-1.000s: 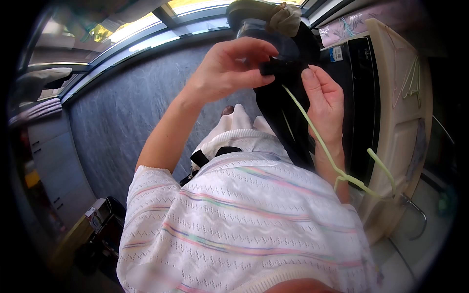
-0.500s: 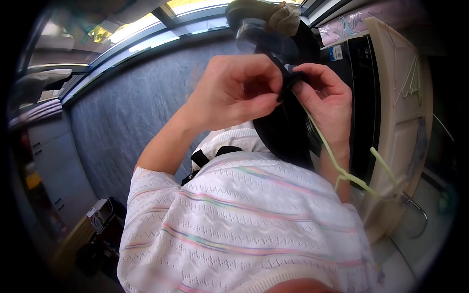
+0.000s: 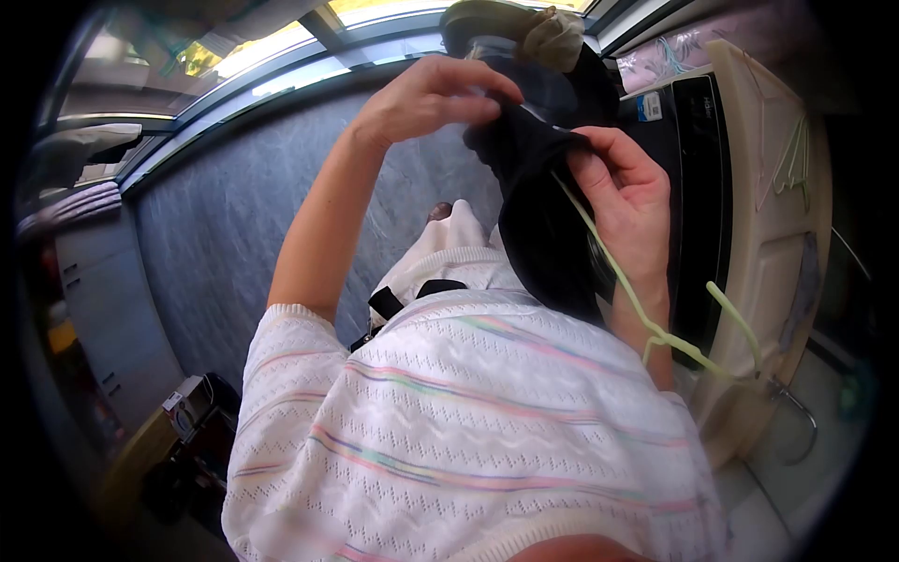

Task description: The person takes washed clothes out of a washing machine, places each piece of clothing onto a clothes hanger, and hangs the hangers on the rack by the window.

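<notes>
My left hand (image 3: 431, 98) pinches the upper left edge of a black garment (image 3: 543, 220), its fingers pressed together on the cloth. The garment hangs down in front of the black machine. On its other side my right hand (image 3: 623, 187) grips the cloth between thumb and bent fingers. A pale green hanger (image 3: 623, 281) runs from the garment beside my right thumb down across my right forearm. Its other arm and its hook stick out to the right. The hanger's far end is hidden in the black cloth.
A black front-loading machine (image 3: 698, 187) stands at the right beside a beige cabinet panel (image 3: 758, 187) with thin hangers on it. Windows (image 3: 375, 42) run along the top. Grey floor (image 3: 253, 206) lies at the left, with a white cabinet (image 3: 112, 300) and a small box (image 3: 185, 407) beyond.
My left hand has moved up and left, away from my right hand, and the black cloth is now spread between them. My right hand keeps its hold.
</notes>
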`<state>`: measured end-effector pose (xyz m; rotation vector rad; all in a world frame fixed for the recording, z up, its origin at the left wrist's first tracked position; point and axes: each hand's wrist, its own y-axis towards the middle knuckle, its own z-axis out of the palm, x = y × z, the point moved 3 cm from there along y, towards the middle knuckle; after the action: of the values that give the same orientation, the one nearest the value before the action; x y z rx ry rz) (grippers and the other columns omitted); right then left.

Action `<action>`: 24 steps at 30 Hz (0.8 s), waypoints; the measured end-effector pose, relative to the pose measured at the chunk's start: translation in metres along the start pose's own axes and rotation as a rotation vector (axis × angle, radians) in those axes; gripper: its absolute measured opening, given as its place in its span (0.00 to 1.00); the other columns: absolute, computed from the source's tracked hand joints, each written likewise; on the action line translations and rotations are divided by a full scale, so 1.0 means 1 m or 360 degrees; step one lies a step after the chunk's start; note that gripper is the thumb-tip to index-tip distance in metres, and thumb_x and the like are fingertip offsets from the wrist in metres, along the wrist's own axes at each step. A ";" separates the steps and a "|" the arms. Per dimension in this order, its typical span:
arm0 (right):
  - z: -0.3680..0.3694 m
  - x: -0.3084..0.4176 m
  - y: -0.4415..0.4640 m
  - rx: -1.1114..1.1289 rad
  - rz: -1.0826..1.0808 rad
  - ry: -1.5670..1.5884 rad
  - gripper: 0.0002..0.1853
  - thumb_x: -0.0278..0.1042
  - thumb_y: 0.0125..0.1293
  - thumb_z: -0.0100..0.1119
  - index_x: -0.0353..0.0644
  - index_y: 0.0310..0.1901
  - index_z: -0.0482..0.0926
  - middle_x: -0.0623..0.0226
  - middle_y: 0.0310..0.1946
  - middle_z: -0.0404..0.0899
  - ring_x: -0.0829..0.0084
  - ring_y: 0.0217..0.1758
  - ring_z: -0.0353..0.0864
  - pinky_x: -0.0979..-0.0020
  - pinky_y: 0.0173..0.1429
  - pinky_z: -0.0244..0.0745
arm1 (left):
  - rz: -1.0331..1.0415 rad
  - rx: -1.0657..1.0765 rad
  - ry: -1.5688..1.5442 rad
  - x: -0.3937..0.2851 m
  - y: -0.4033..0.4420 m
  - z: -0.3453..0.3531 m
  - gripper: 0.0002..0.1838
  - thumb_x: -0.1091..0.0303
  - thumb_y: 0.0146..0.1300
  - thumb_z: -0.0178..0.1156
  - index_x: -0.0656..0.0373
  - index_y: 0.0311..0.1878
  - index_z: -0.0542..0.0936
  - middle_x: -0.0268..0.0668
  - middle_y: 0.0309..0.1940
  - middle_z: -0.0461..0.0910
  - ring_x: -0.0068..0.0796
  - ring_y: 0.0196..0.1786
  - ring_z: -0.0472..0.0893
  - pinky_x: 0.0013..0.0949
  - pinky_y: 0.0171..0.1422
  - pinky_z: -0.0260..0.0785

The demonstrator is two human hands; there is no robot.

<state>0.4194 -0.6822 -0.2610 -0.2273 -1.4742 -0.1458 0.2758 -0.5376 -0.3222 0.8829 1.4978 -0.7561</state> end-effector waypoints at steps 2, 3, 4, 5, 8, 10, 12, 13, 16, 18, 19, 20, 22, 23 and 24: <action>0.001 0.002 0.000 0.0012 -0.0011 -0.0029 0.07 0.28 0.62 0.54 0.34 0.38 0.75 0.78 0.26 0.74 0.90 0.29 0.68 0.88 0.34 0.63 | -0.0080 -0.0004 -0.0220 0.007 0.002 -0.006 0.09 0.70 0.52 0.63 0.57 0.38 0.80 0.28 0.35 0.77 0.18 0.37 0.74 0.21 0.46 0.67; 0.002 0.002 -0.001 0.0017 -0.0015 -0.0042 0.07 0.28 0.62 0.54 0.34 0.38 0.75 0.78 0.25 0.74 0.91 0.28 0.68 0.88 0.33 0.63 | -0.0053 0.0024 -0.0212 0.009 0.005 -0.009 0.09 0.71 0.50 0.63 0.58 0.37 0.81 0.30 0.33 0.78 0.20 0.37 0.75 0.23 0.46 0.67; 0.002 0.002 -0.001 0.0019 -0.0015 -0.0036 0.07 0.28 0.62 0.54 0.34 0.38 0.75 0.78 0.25 0.74 0.91 0.28 0.68 0.88 0.33 0.63 | -0.0027 0.0052 -0.0204 0.011 0.008 -0.012 0.09 0.72 0.49 0.63 0.59 0.36 0.81 0.31 0.32 0.78 0.22 0.37 0.76 0.24 0.47 0.67; 0.002 0.002 -0.001 0.0020 -0.0016 -0.0030 0.07 0.28 0.62 0.54 0.34 0.38 0.75 0.78 0.25 0.74 0.91 0.28 0.68 0.88 0.33 0.63 | 0.0001 0.0080 -0.0196 0.013 0.010 -0.015 0.09 0.73 0.48 0.63 0.60 0.35 0.81 0.32 0.30 0.79 0.24 0.37 0.76 0.26 0.48 0.67; 0.001 0.001 -0.001 -0.0009 -0.0029 -0.0054 0.07 0.28 0.62 0.55 0.34 0.38 0.76 0.78 0.25 0.74 0.90 0.28 0.68 0.88 0.33 0.63 | -0.0039 0.0055 -0.0095 0.014 0.013 -0.020 0.06 0.72 0.47 0.64 0.59 0.31 0.82 0.34 0.28 0.79 0.25 0.34 0.77 0.26 0.46 0.70; 0.000 0.000 -0.001 -0.0041 -0.0046 -0.0079 0.07 0.28 0.61 0.55 0.34 0.38 0.76 0.78 0.26 0.74 0.90 0.28 0.68 0.88 0.33 0.63 | -0.0093 0.0027 -0.0010 0.012 0.012 -0.025 0.05 0.71 0.48 0.64 0.59 0.30 0.82 0.35 0.27 0.78 0.26 0.31 0.77 0.27 0.44 0.71; -0.002 0.000 0.000 -0.0070 -0.0067 -0.0100 0.08 0.28 0.61 0.56 0.34 0.39 0.76 0.78 0.26 0.74 0.90 0.28 0.68 0.88 0.33 0.63 | -0.0164 -0.0026 0.0053 0.011 0.010 -0.031 0.04 0.71 0.48 0.63 0.58 0.29 0.82 0.35 0.26 0.78 0.26 0.29 0.77 0.27 0.42 0.73; -0.003 0.000 0.000 -0.0069 -0.0053 -0.0070 0.08 0.28 0.61 0.56 0.33 0.39 0.76 0.78 0.26 0.74 0.90 0.28 0.68 0.88 0.33 0.63 | -0.0148 -0.0053 0.0066 0.009 0.009 -0.032 0.04 0.71 0.48 0.64 0.59 0.29 0.81 0.33 0.24 0.78 0.24 0.29 0.77 0.25 0.41 0.72; -0.003 -0.002 0.000 -0.0052 -0.0014 0.0011 0.08 0.28 0.60 0.56 0.33 0.39 0.76 0.78 0.26 0.74 0.90 0.28 0.68 0.88 0.33 0.63 | -0.0085 -0.0074 0.0059 0.009 0.008 -0.032 0.06 0.70 0.49 0.65 0.59 0.30 0.81 0.31 0.26 0.78 0.20 0.32 0.77 0.21 0.43 0.71; 0.000 -0.004 0.002 -0.0013 0.0011 0.0054 0.08 0.27 0.60 0.56 0.33 0.39 0.76 0.78 0.26 0.74 0.90 0.28 0.68 0.88 0.32 0.62 | 0.0047 0.0003 -0.0054 0.000 0.012 -0.020 0.07 0.70 0.48 0.65 0.59 0.32 0.81 0.31 0.29 0.78 0.20 0.35 0.77 0.21 0.44 0.70; 0.000 -0.004 0.002 -0.0010 0.0015 0.0045 0.08 0.27 0.60 0.56 0.34 0.39 0.76 0.78 0.27 0.74 0.90 0.28 0.68 0.89 0.32 0.62 | 0.0115 0.0043 -0.0113 -0.003 0.013 -0.015 0.07 0.69 0.48 0.66 0.58 0.32 0.81 0.31 0.31 0.78 0.20 0.36 0.76 0.21 0.44 0.70; 0.000 -0.004 0.003 -0.0009 0.0020 0.0035 0.08 0.27 0.60 0.56 0.34 0.39 0.76 0.77 0.27 0.74 0.90 0.28 0.68 0.89 0.32 0.62 | 0.0163 0.0145 -0.0039 0.002 0.015 -0.014 0.09 0.69 0.47 0.66 0.58 0.34 0.82 0.31 0.34 0.77 0.19 0.38 0.75 0.21 0.44 0.68; -0.001 -0.004 0.004 -0.0006 0.0014 -0.0012 0.08 0.27 0.60 0.56 0.34 0.39 0.76 0.77 0.28 0.75 0.90 0.28 0.68 0.89 0.32 0.62 | 0.0092 0.0087 -0.0061 0.006 0.016 -0.011 0.09 0.68 0.48 0.65 0.59 0.34 0.81 0.31 0.31 0.77 0.22 0.37 0.74 0.24 0.45 0.65; -0.002 -0.003 0.004 -0.0005 0.0003 -0.0046 0.08 0.27 0.60 0.56 0.34 0.39 0.76 0.76 0.28 0.75 0.90 0.29 0.68 0.88 0.32 0.63 | 0.0055 0.0060 -0.0070 0.008 0.017 -0.010 0.10 0.67 0.49 0.64 0.60 0.34 0.81 0.32 0.30 0.77 0.23 0.36 0.73 0.26 0.45 0.64; -0.003 -0.003 0.005 -0.0006 -0.0009 -0.0080 0.08 0.27 0.60 0.56 0.34 0.40 0.76 0.75 0.29 0.75 0.90 0.29 0.68 0.88 0.32 0.63 | 0.0019 0.0000 -0.0120 0.011 0.016 -0.011 0.10 0.67 0.49 0.64 0.60 0.34 0.81 0.31 0.30 0.77 0.23 0.36 0.73 0.26 0.45 0.64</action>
<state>0.4232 -0.6782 -0.2643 -0.2311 -1.5250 -0.1483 0.2838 -0.5184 -0.3313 0.8538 1.4251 -0.7724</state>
